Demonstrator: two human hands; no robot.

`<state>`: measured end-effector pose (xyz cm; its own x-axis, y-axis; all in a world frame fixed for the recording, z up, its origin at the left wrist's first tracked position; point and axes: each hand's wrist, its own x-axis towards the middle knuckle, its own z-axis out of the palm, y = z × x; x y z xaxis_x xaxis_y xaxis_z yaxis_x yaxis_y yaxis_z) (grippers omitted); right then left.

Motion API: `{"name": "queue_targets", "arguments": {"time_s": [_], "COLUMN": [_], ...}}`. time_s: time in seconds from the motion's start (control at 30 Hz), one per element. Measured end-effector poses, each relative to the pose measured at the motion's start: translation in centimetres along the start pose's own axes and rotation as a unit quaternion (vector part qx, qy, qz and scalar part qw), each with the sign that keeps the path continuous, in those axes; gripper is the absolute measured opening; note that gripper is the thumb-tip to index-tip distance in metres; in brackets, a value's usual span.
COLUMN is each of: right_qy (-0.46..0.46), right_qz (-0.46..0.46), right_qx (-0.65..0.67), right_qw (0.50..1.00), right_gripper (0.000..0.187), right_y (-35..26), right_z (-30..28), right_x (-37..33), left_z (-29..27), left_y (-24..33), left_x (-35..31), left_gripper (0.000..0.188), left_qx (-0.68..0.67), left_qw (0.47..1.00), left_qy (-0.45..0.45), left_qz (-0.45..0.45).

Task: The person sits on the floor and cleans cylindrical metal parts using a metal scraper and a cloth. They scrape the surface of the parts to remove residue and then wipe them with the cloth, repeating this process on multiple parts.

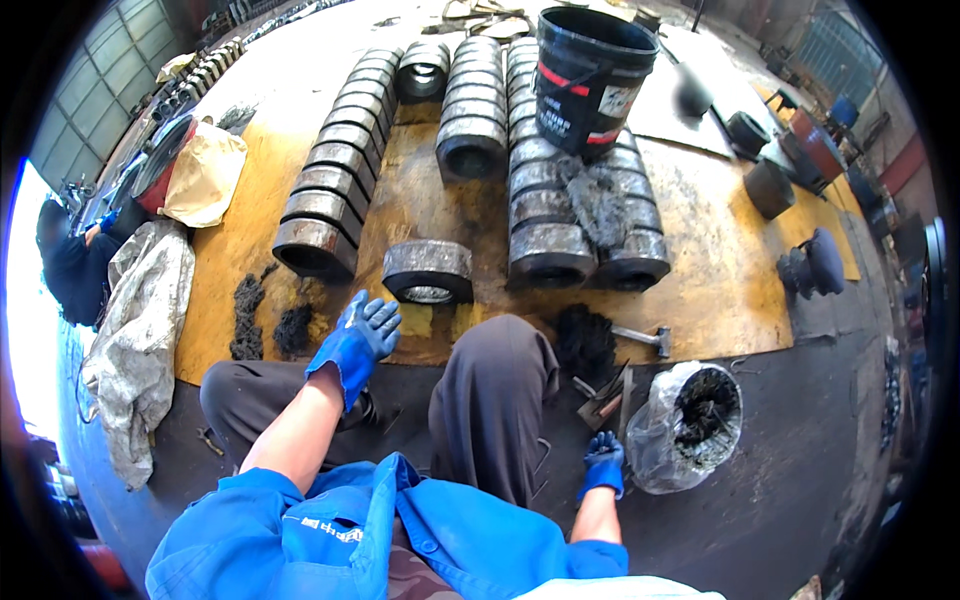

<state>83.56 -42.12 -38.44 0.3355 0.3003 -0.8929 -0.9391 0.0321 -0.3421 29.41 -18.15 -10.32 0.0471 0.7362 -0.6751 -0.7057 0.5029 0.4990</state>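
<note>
My left hand [358, 340], in a blue coated glove, is held out with its fingers spread and nothing in it. Just beyond it, a single thick metal ring [427, 258] stands apart from the rows on the stained yellow board [400, 205]. My right hand [603, 466], also gloved in blue, is low on my right, its fingers loosely bent and apart, with nothing visible in it. Beside it are a clear plastic bag [655, 460] containing dark fibrous stuff [708, 405] and some flat metal tools [605, 400]. A hammer [645, 338] lies farther forward.
Rows of thick metal rings [335, 185] extend away from me. A black bucket [590, 85] stands on the right-hand rows, near a grey fibrous clump [600, 210]. Dark clumps [585, 340] lie by my knees. At left are a crumpled sack [140, 340] and another person [75, 255].
</note>
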Motion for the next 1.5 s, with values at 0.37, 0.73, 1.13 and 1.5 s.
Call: {"name": "queue_targets", "arguments": {"time_s": [0.37, 0.73, 1.13, 1.5], "right_qy": [-0.243, -0.643, -0.548, -0.401], "right_qz": [-0.040, -0.213, 0.042, -0.523], "right_qx": [0.143, -0.049, -0.191, -0.594], "right_qw": [0.959, 0.734, 0.813, 0.461], "right_gripper": [0.019, 0.051, 0.018, 0.041], "right_y": [-2.6, -3.8, 19.4, 17.4], "right_z": [11.8, 32.3, 38.4, 36.2], "right_x": [-10.7, -36.1, -41.1, -38.4], "left_z": [5.3, 7.4, 7.7, 7.6], "left_y": [6.0, 11.9, 10.3, 7.9], "left_x": [-0.9, -2.1, 1.8, 2.0], "left_gripper": [0.049, 0.056, 0.069, 0.042], "left_qx": [-0.038, 0.084, 0.129, 0.032], "left_qw": [0.998, 0.962, 0.860, 0.984], "left_qy": [-0.027, -0.254, -0.494, -0.173], "left_qz": [0.044, 0.051, -0.018, -0.012]}}
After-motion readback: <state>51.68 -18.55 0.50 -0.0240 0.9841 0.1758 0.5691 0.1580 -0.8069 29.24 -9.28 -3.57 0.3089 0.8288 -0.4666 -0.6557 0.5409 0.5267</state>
